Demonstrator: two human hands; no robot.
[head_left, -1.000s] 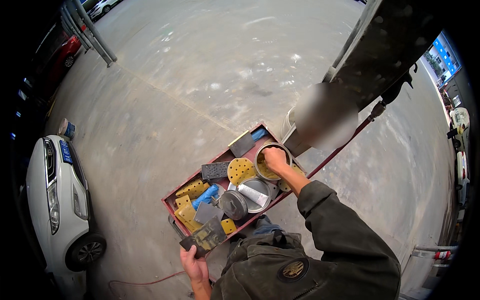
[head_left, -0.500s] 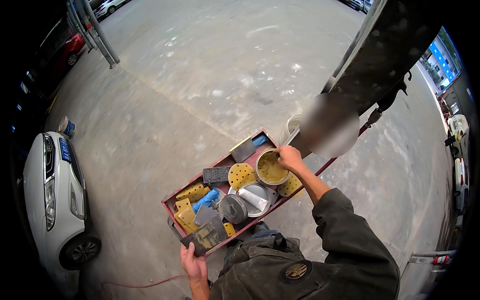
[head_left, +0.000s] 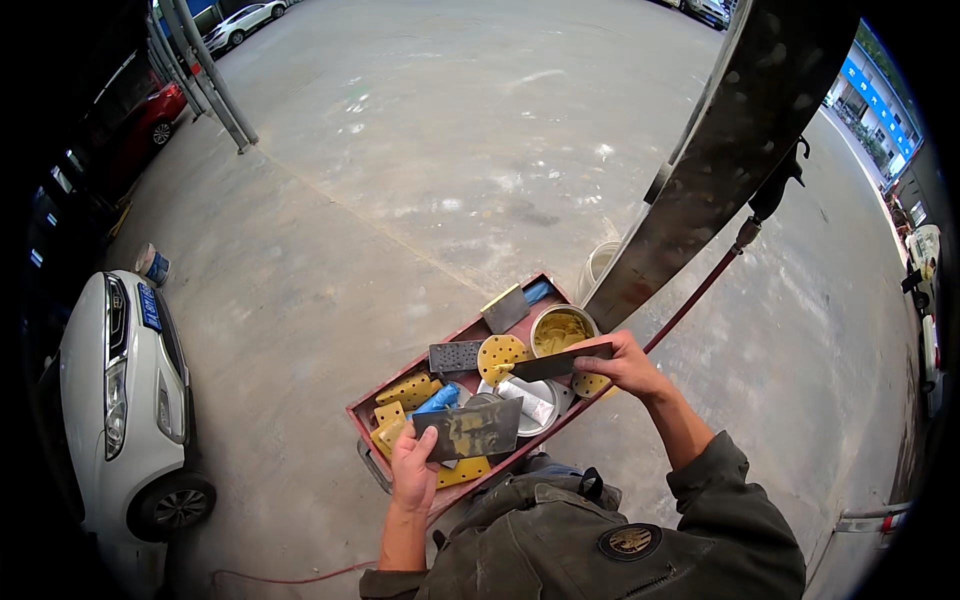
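My left hand (head_left: 411, 472) is closed on the left edge of a dark flat putty board (head_left: 468, 430) smeared with yellowish putty. In my right hand (head_left: 628, 366) is a dark putty spreader (head_left: 545, 366), pointing left, with a dab of yellow putty on its tip. That tip hovers a little above and to the right of the board, apart from it. Just beyond the spreader stands an open can of yellow putty (head_left: 562, 330). A round yellow sanding disc (head_left: 500, 352) with holes lies left of the can. The board and spreader partly cover a white tube and a round lid.
The red tray (head_left: 400, 377) also holds a dark perforated sanding block (head_left: 455, 356), blue crumpled material (head_left: 438, 398) and yellow sandpaper (head_left: 462, 472). A steel post (head_left: 700, 190) with a red hose (head_left: 690, 308) stands right. A white car (head_left: 115, 400) is at left.
My right hand has come out of the putty can with the spreader, moving right and nearer to me. My left hand has brought the board up and right, over the tray.
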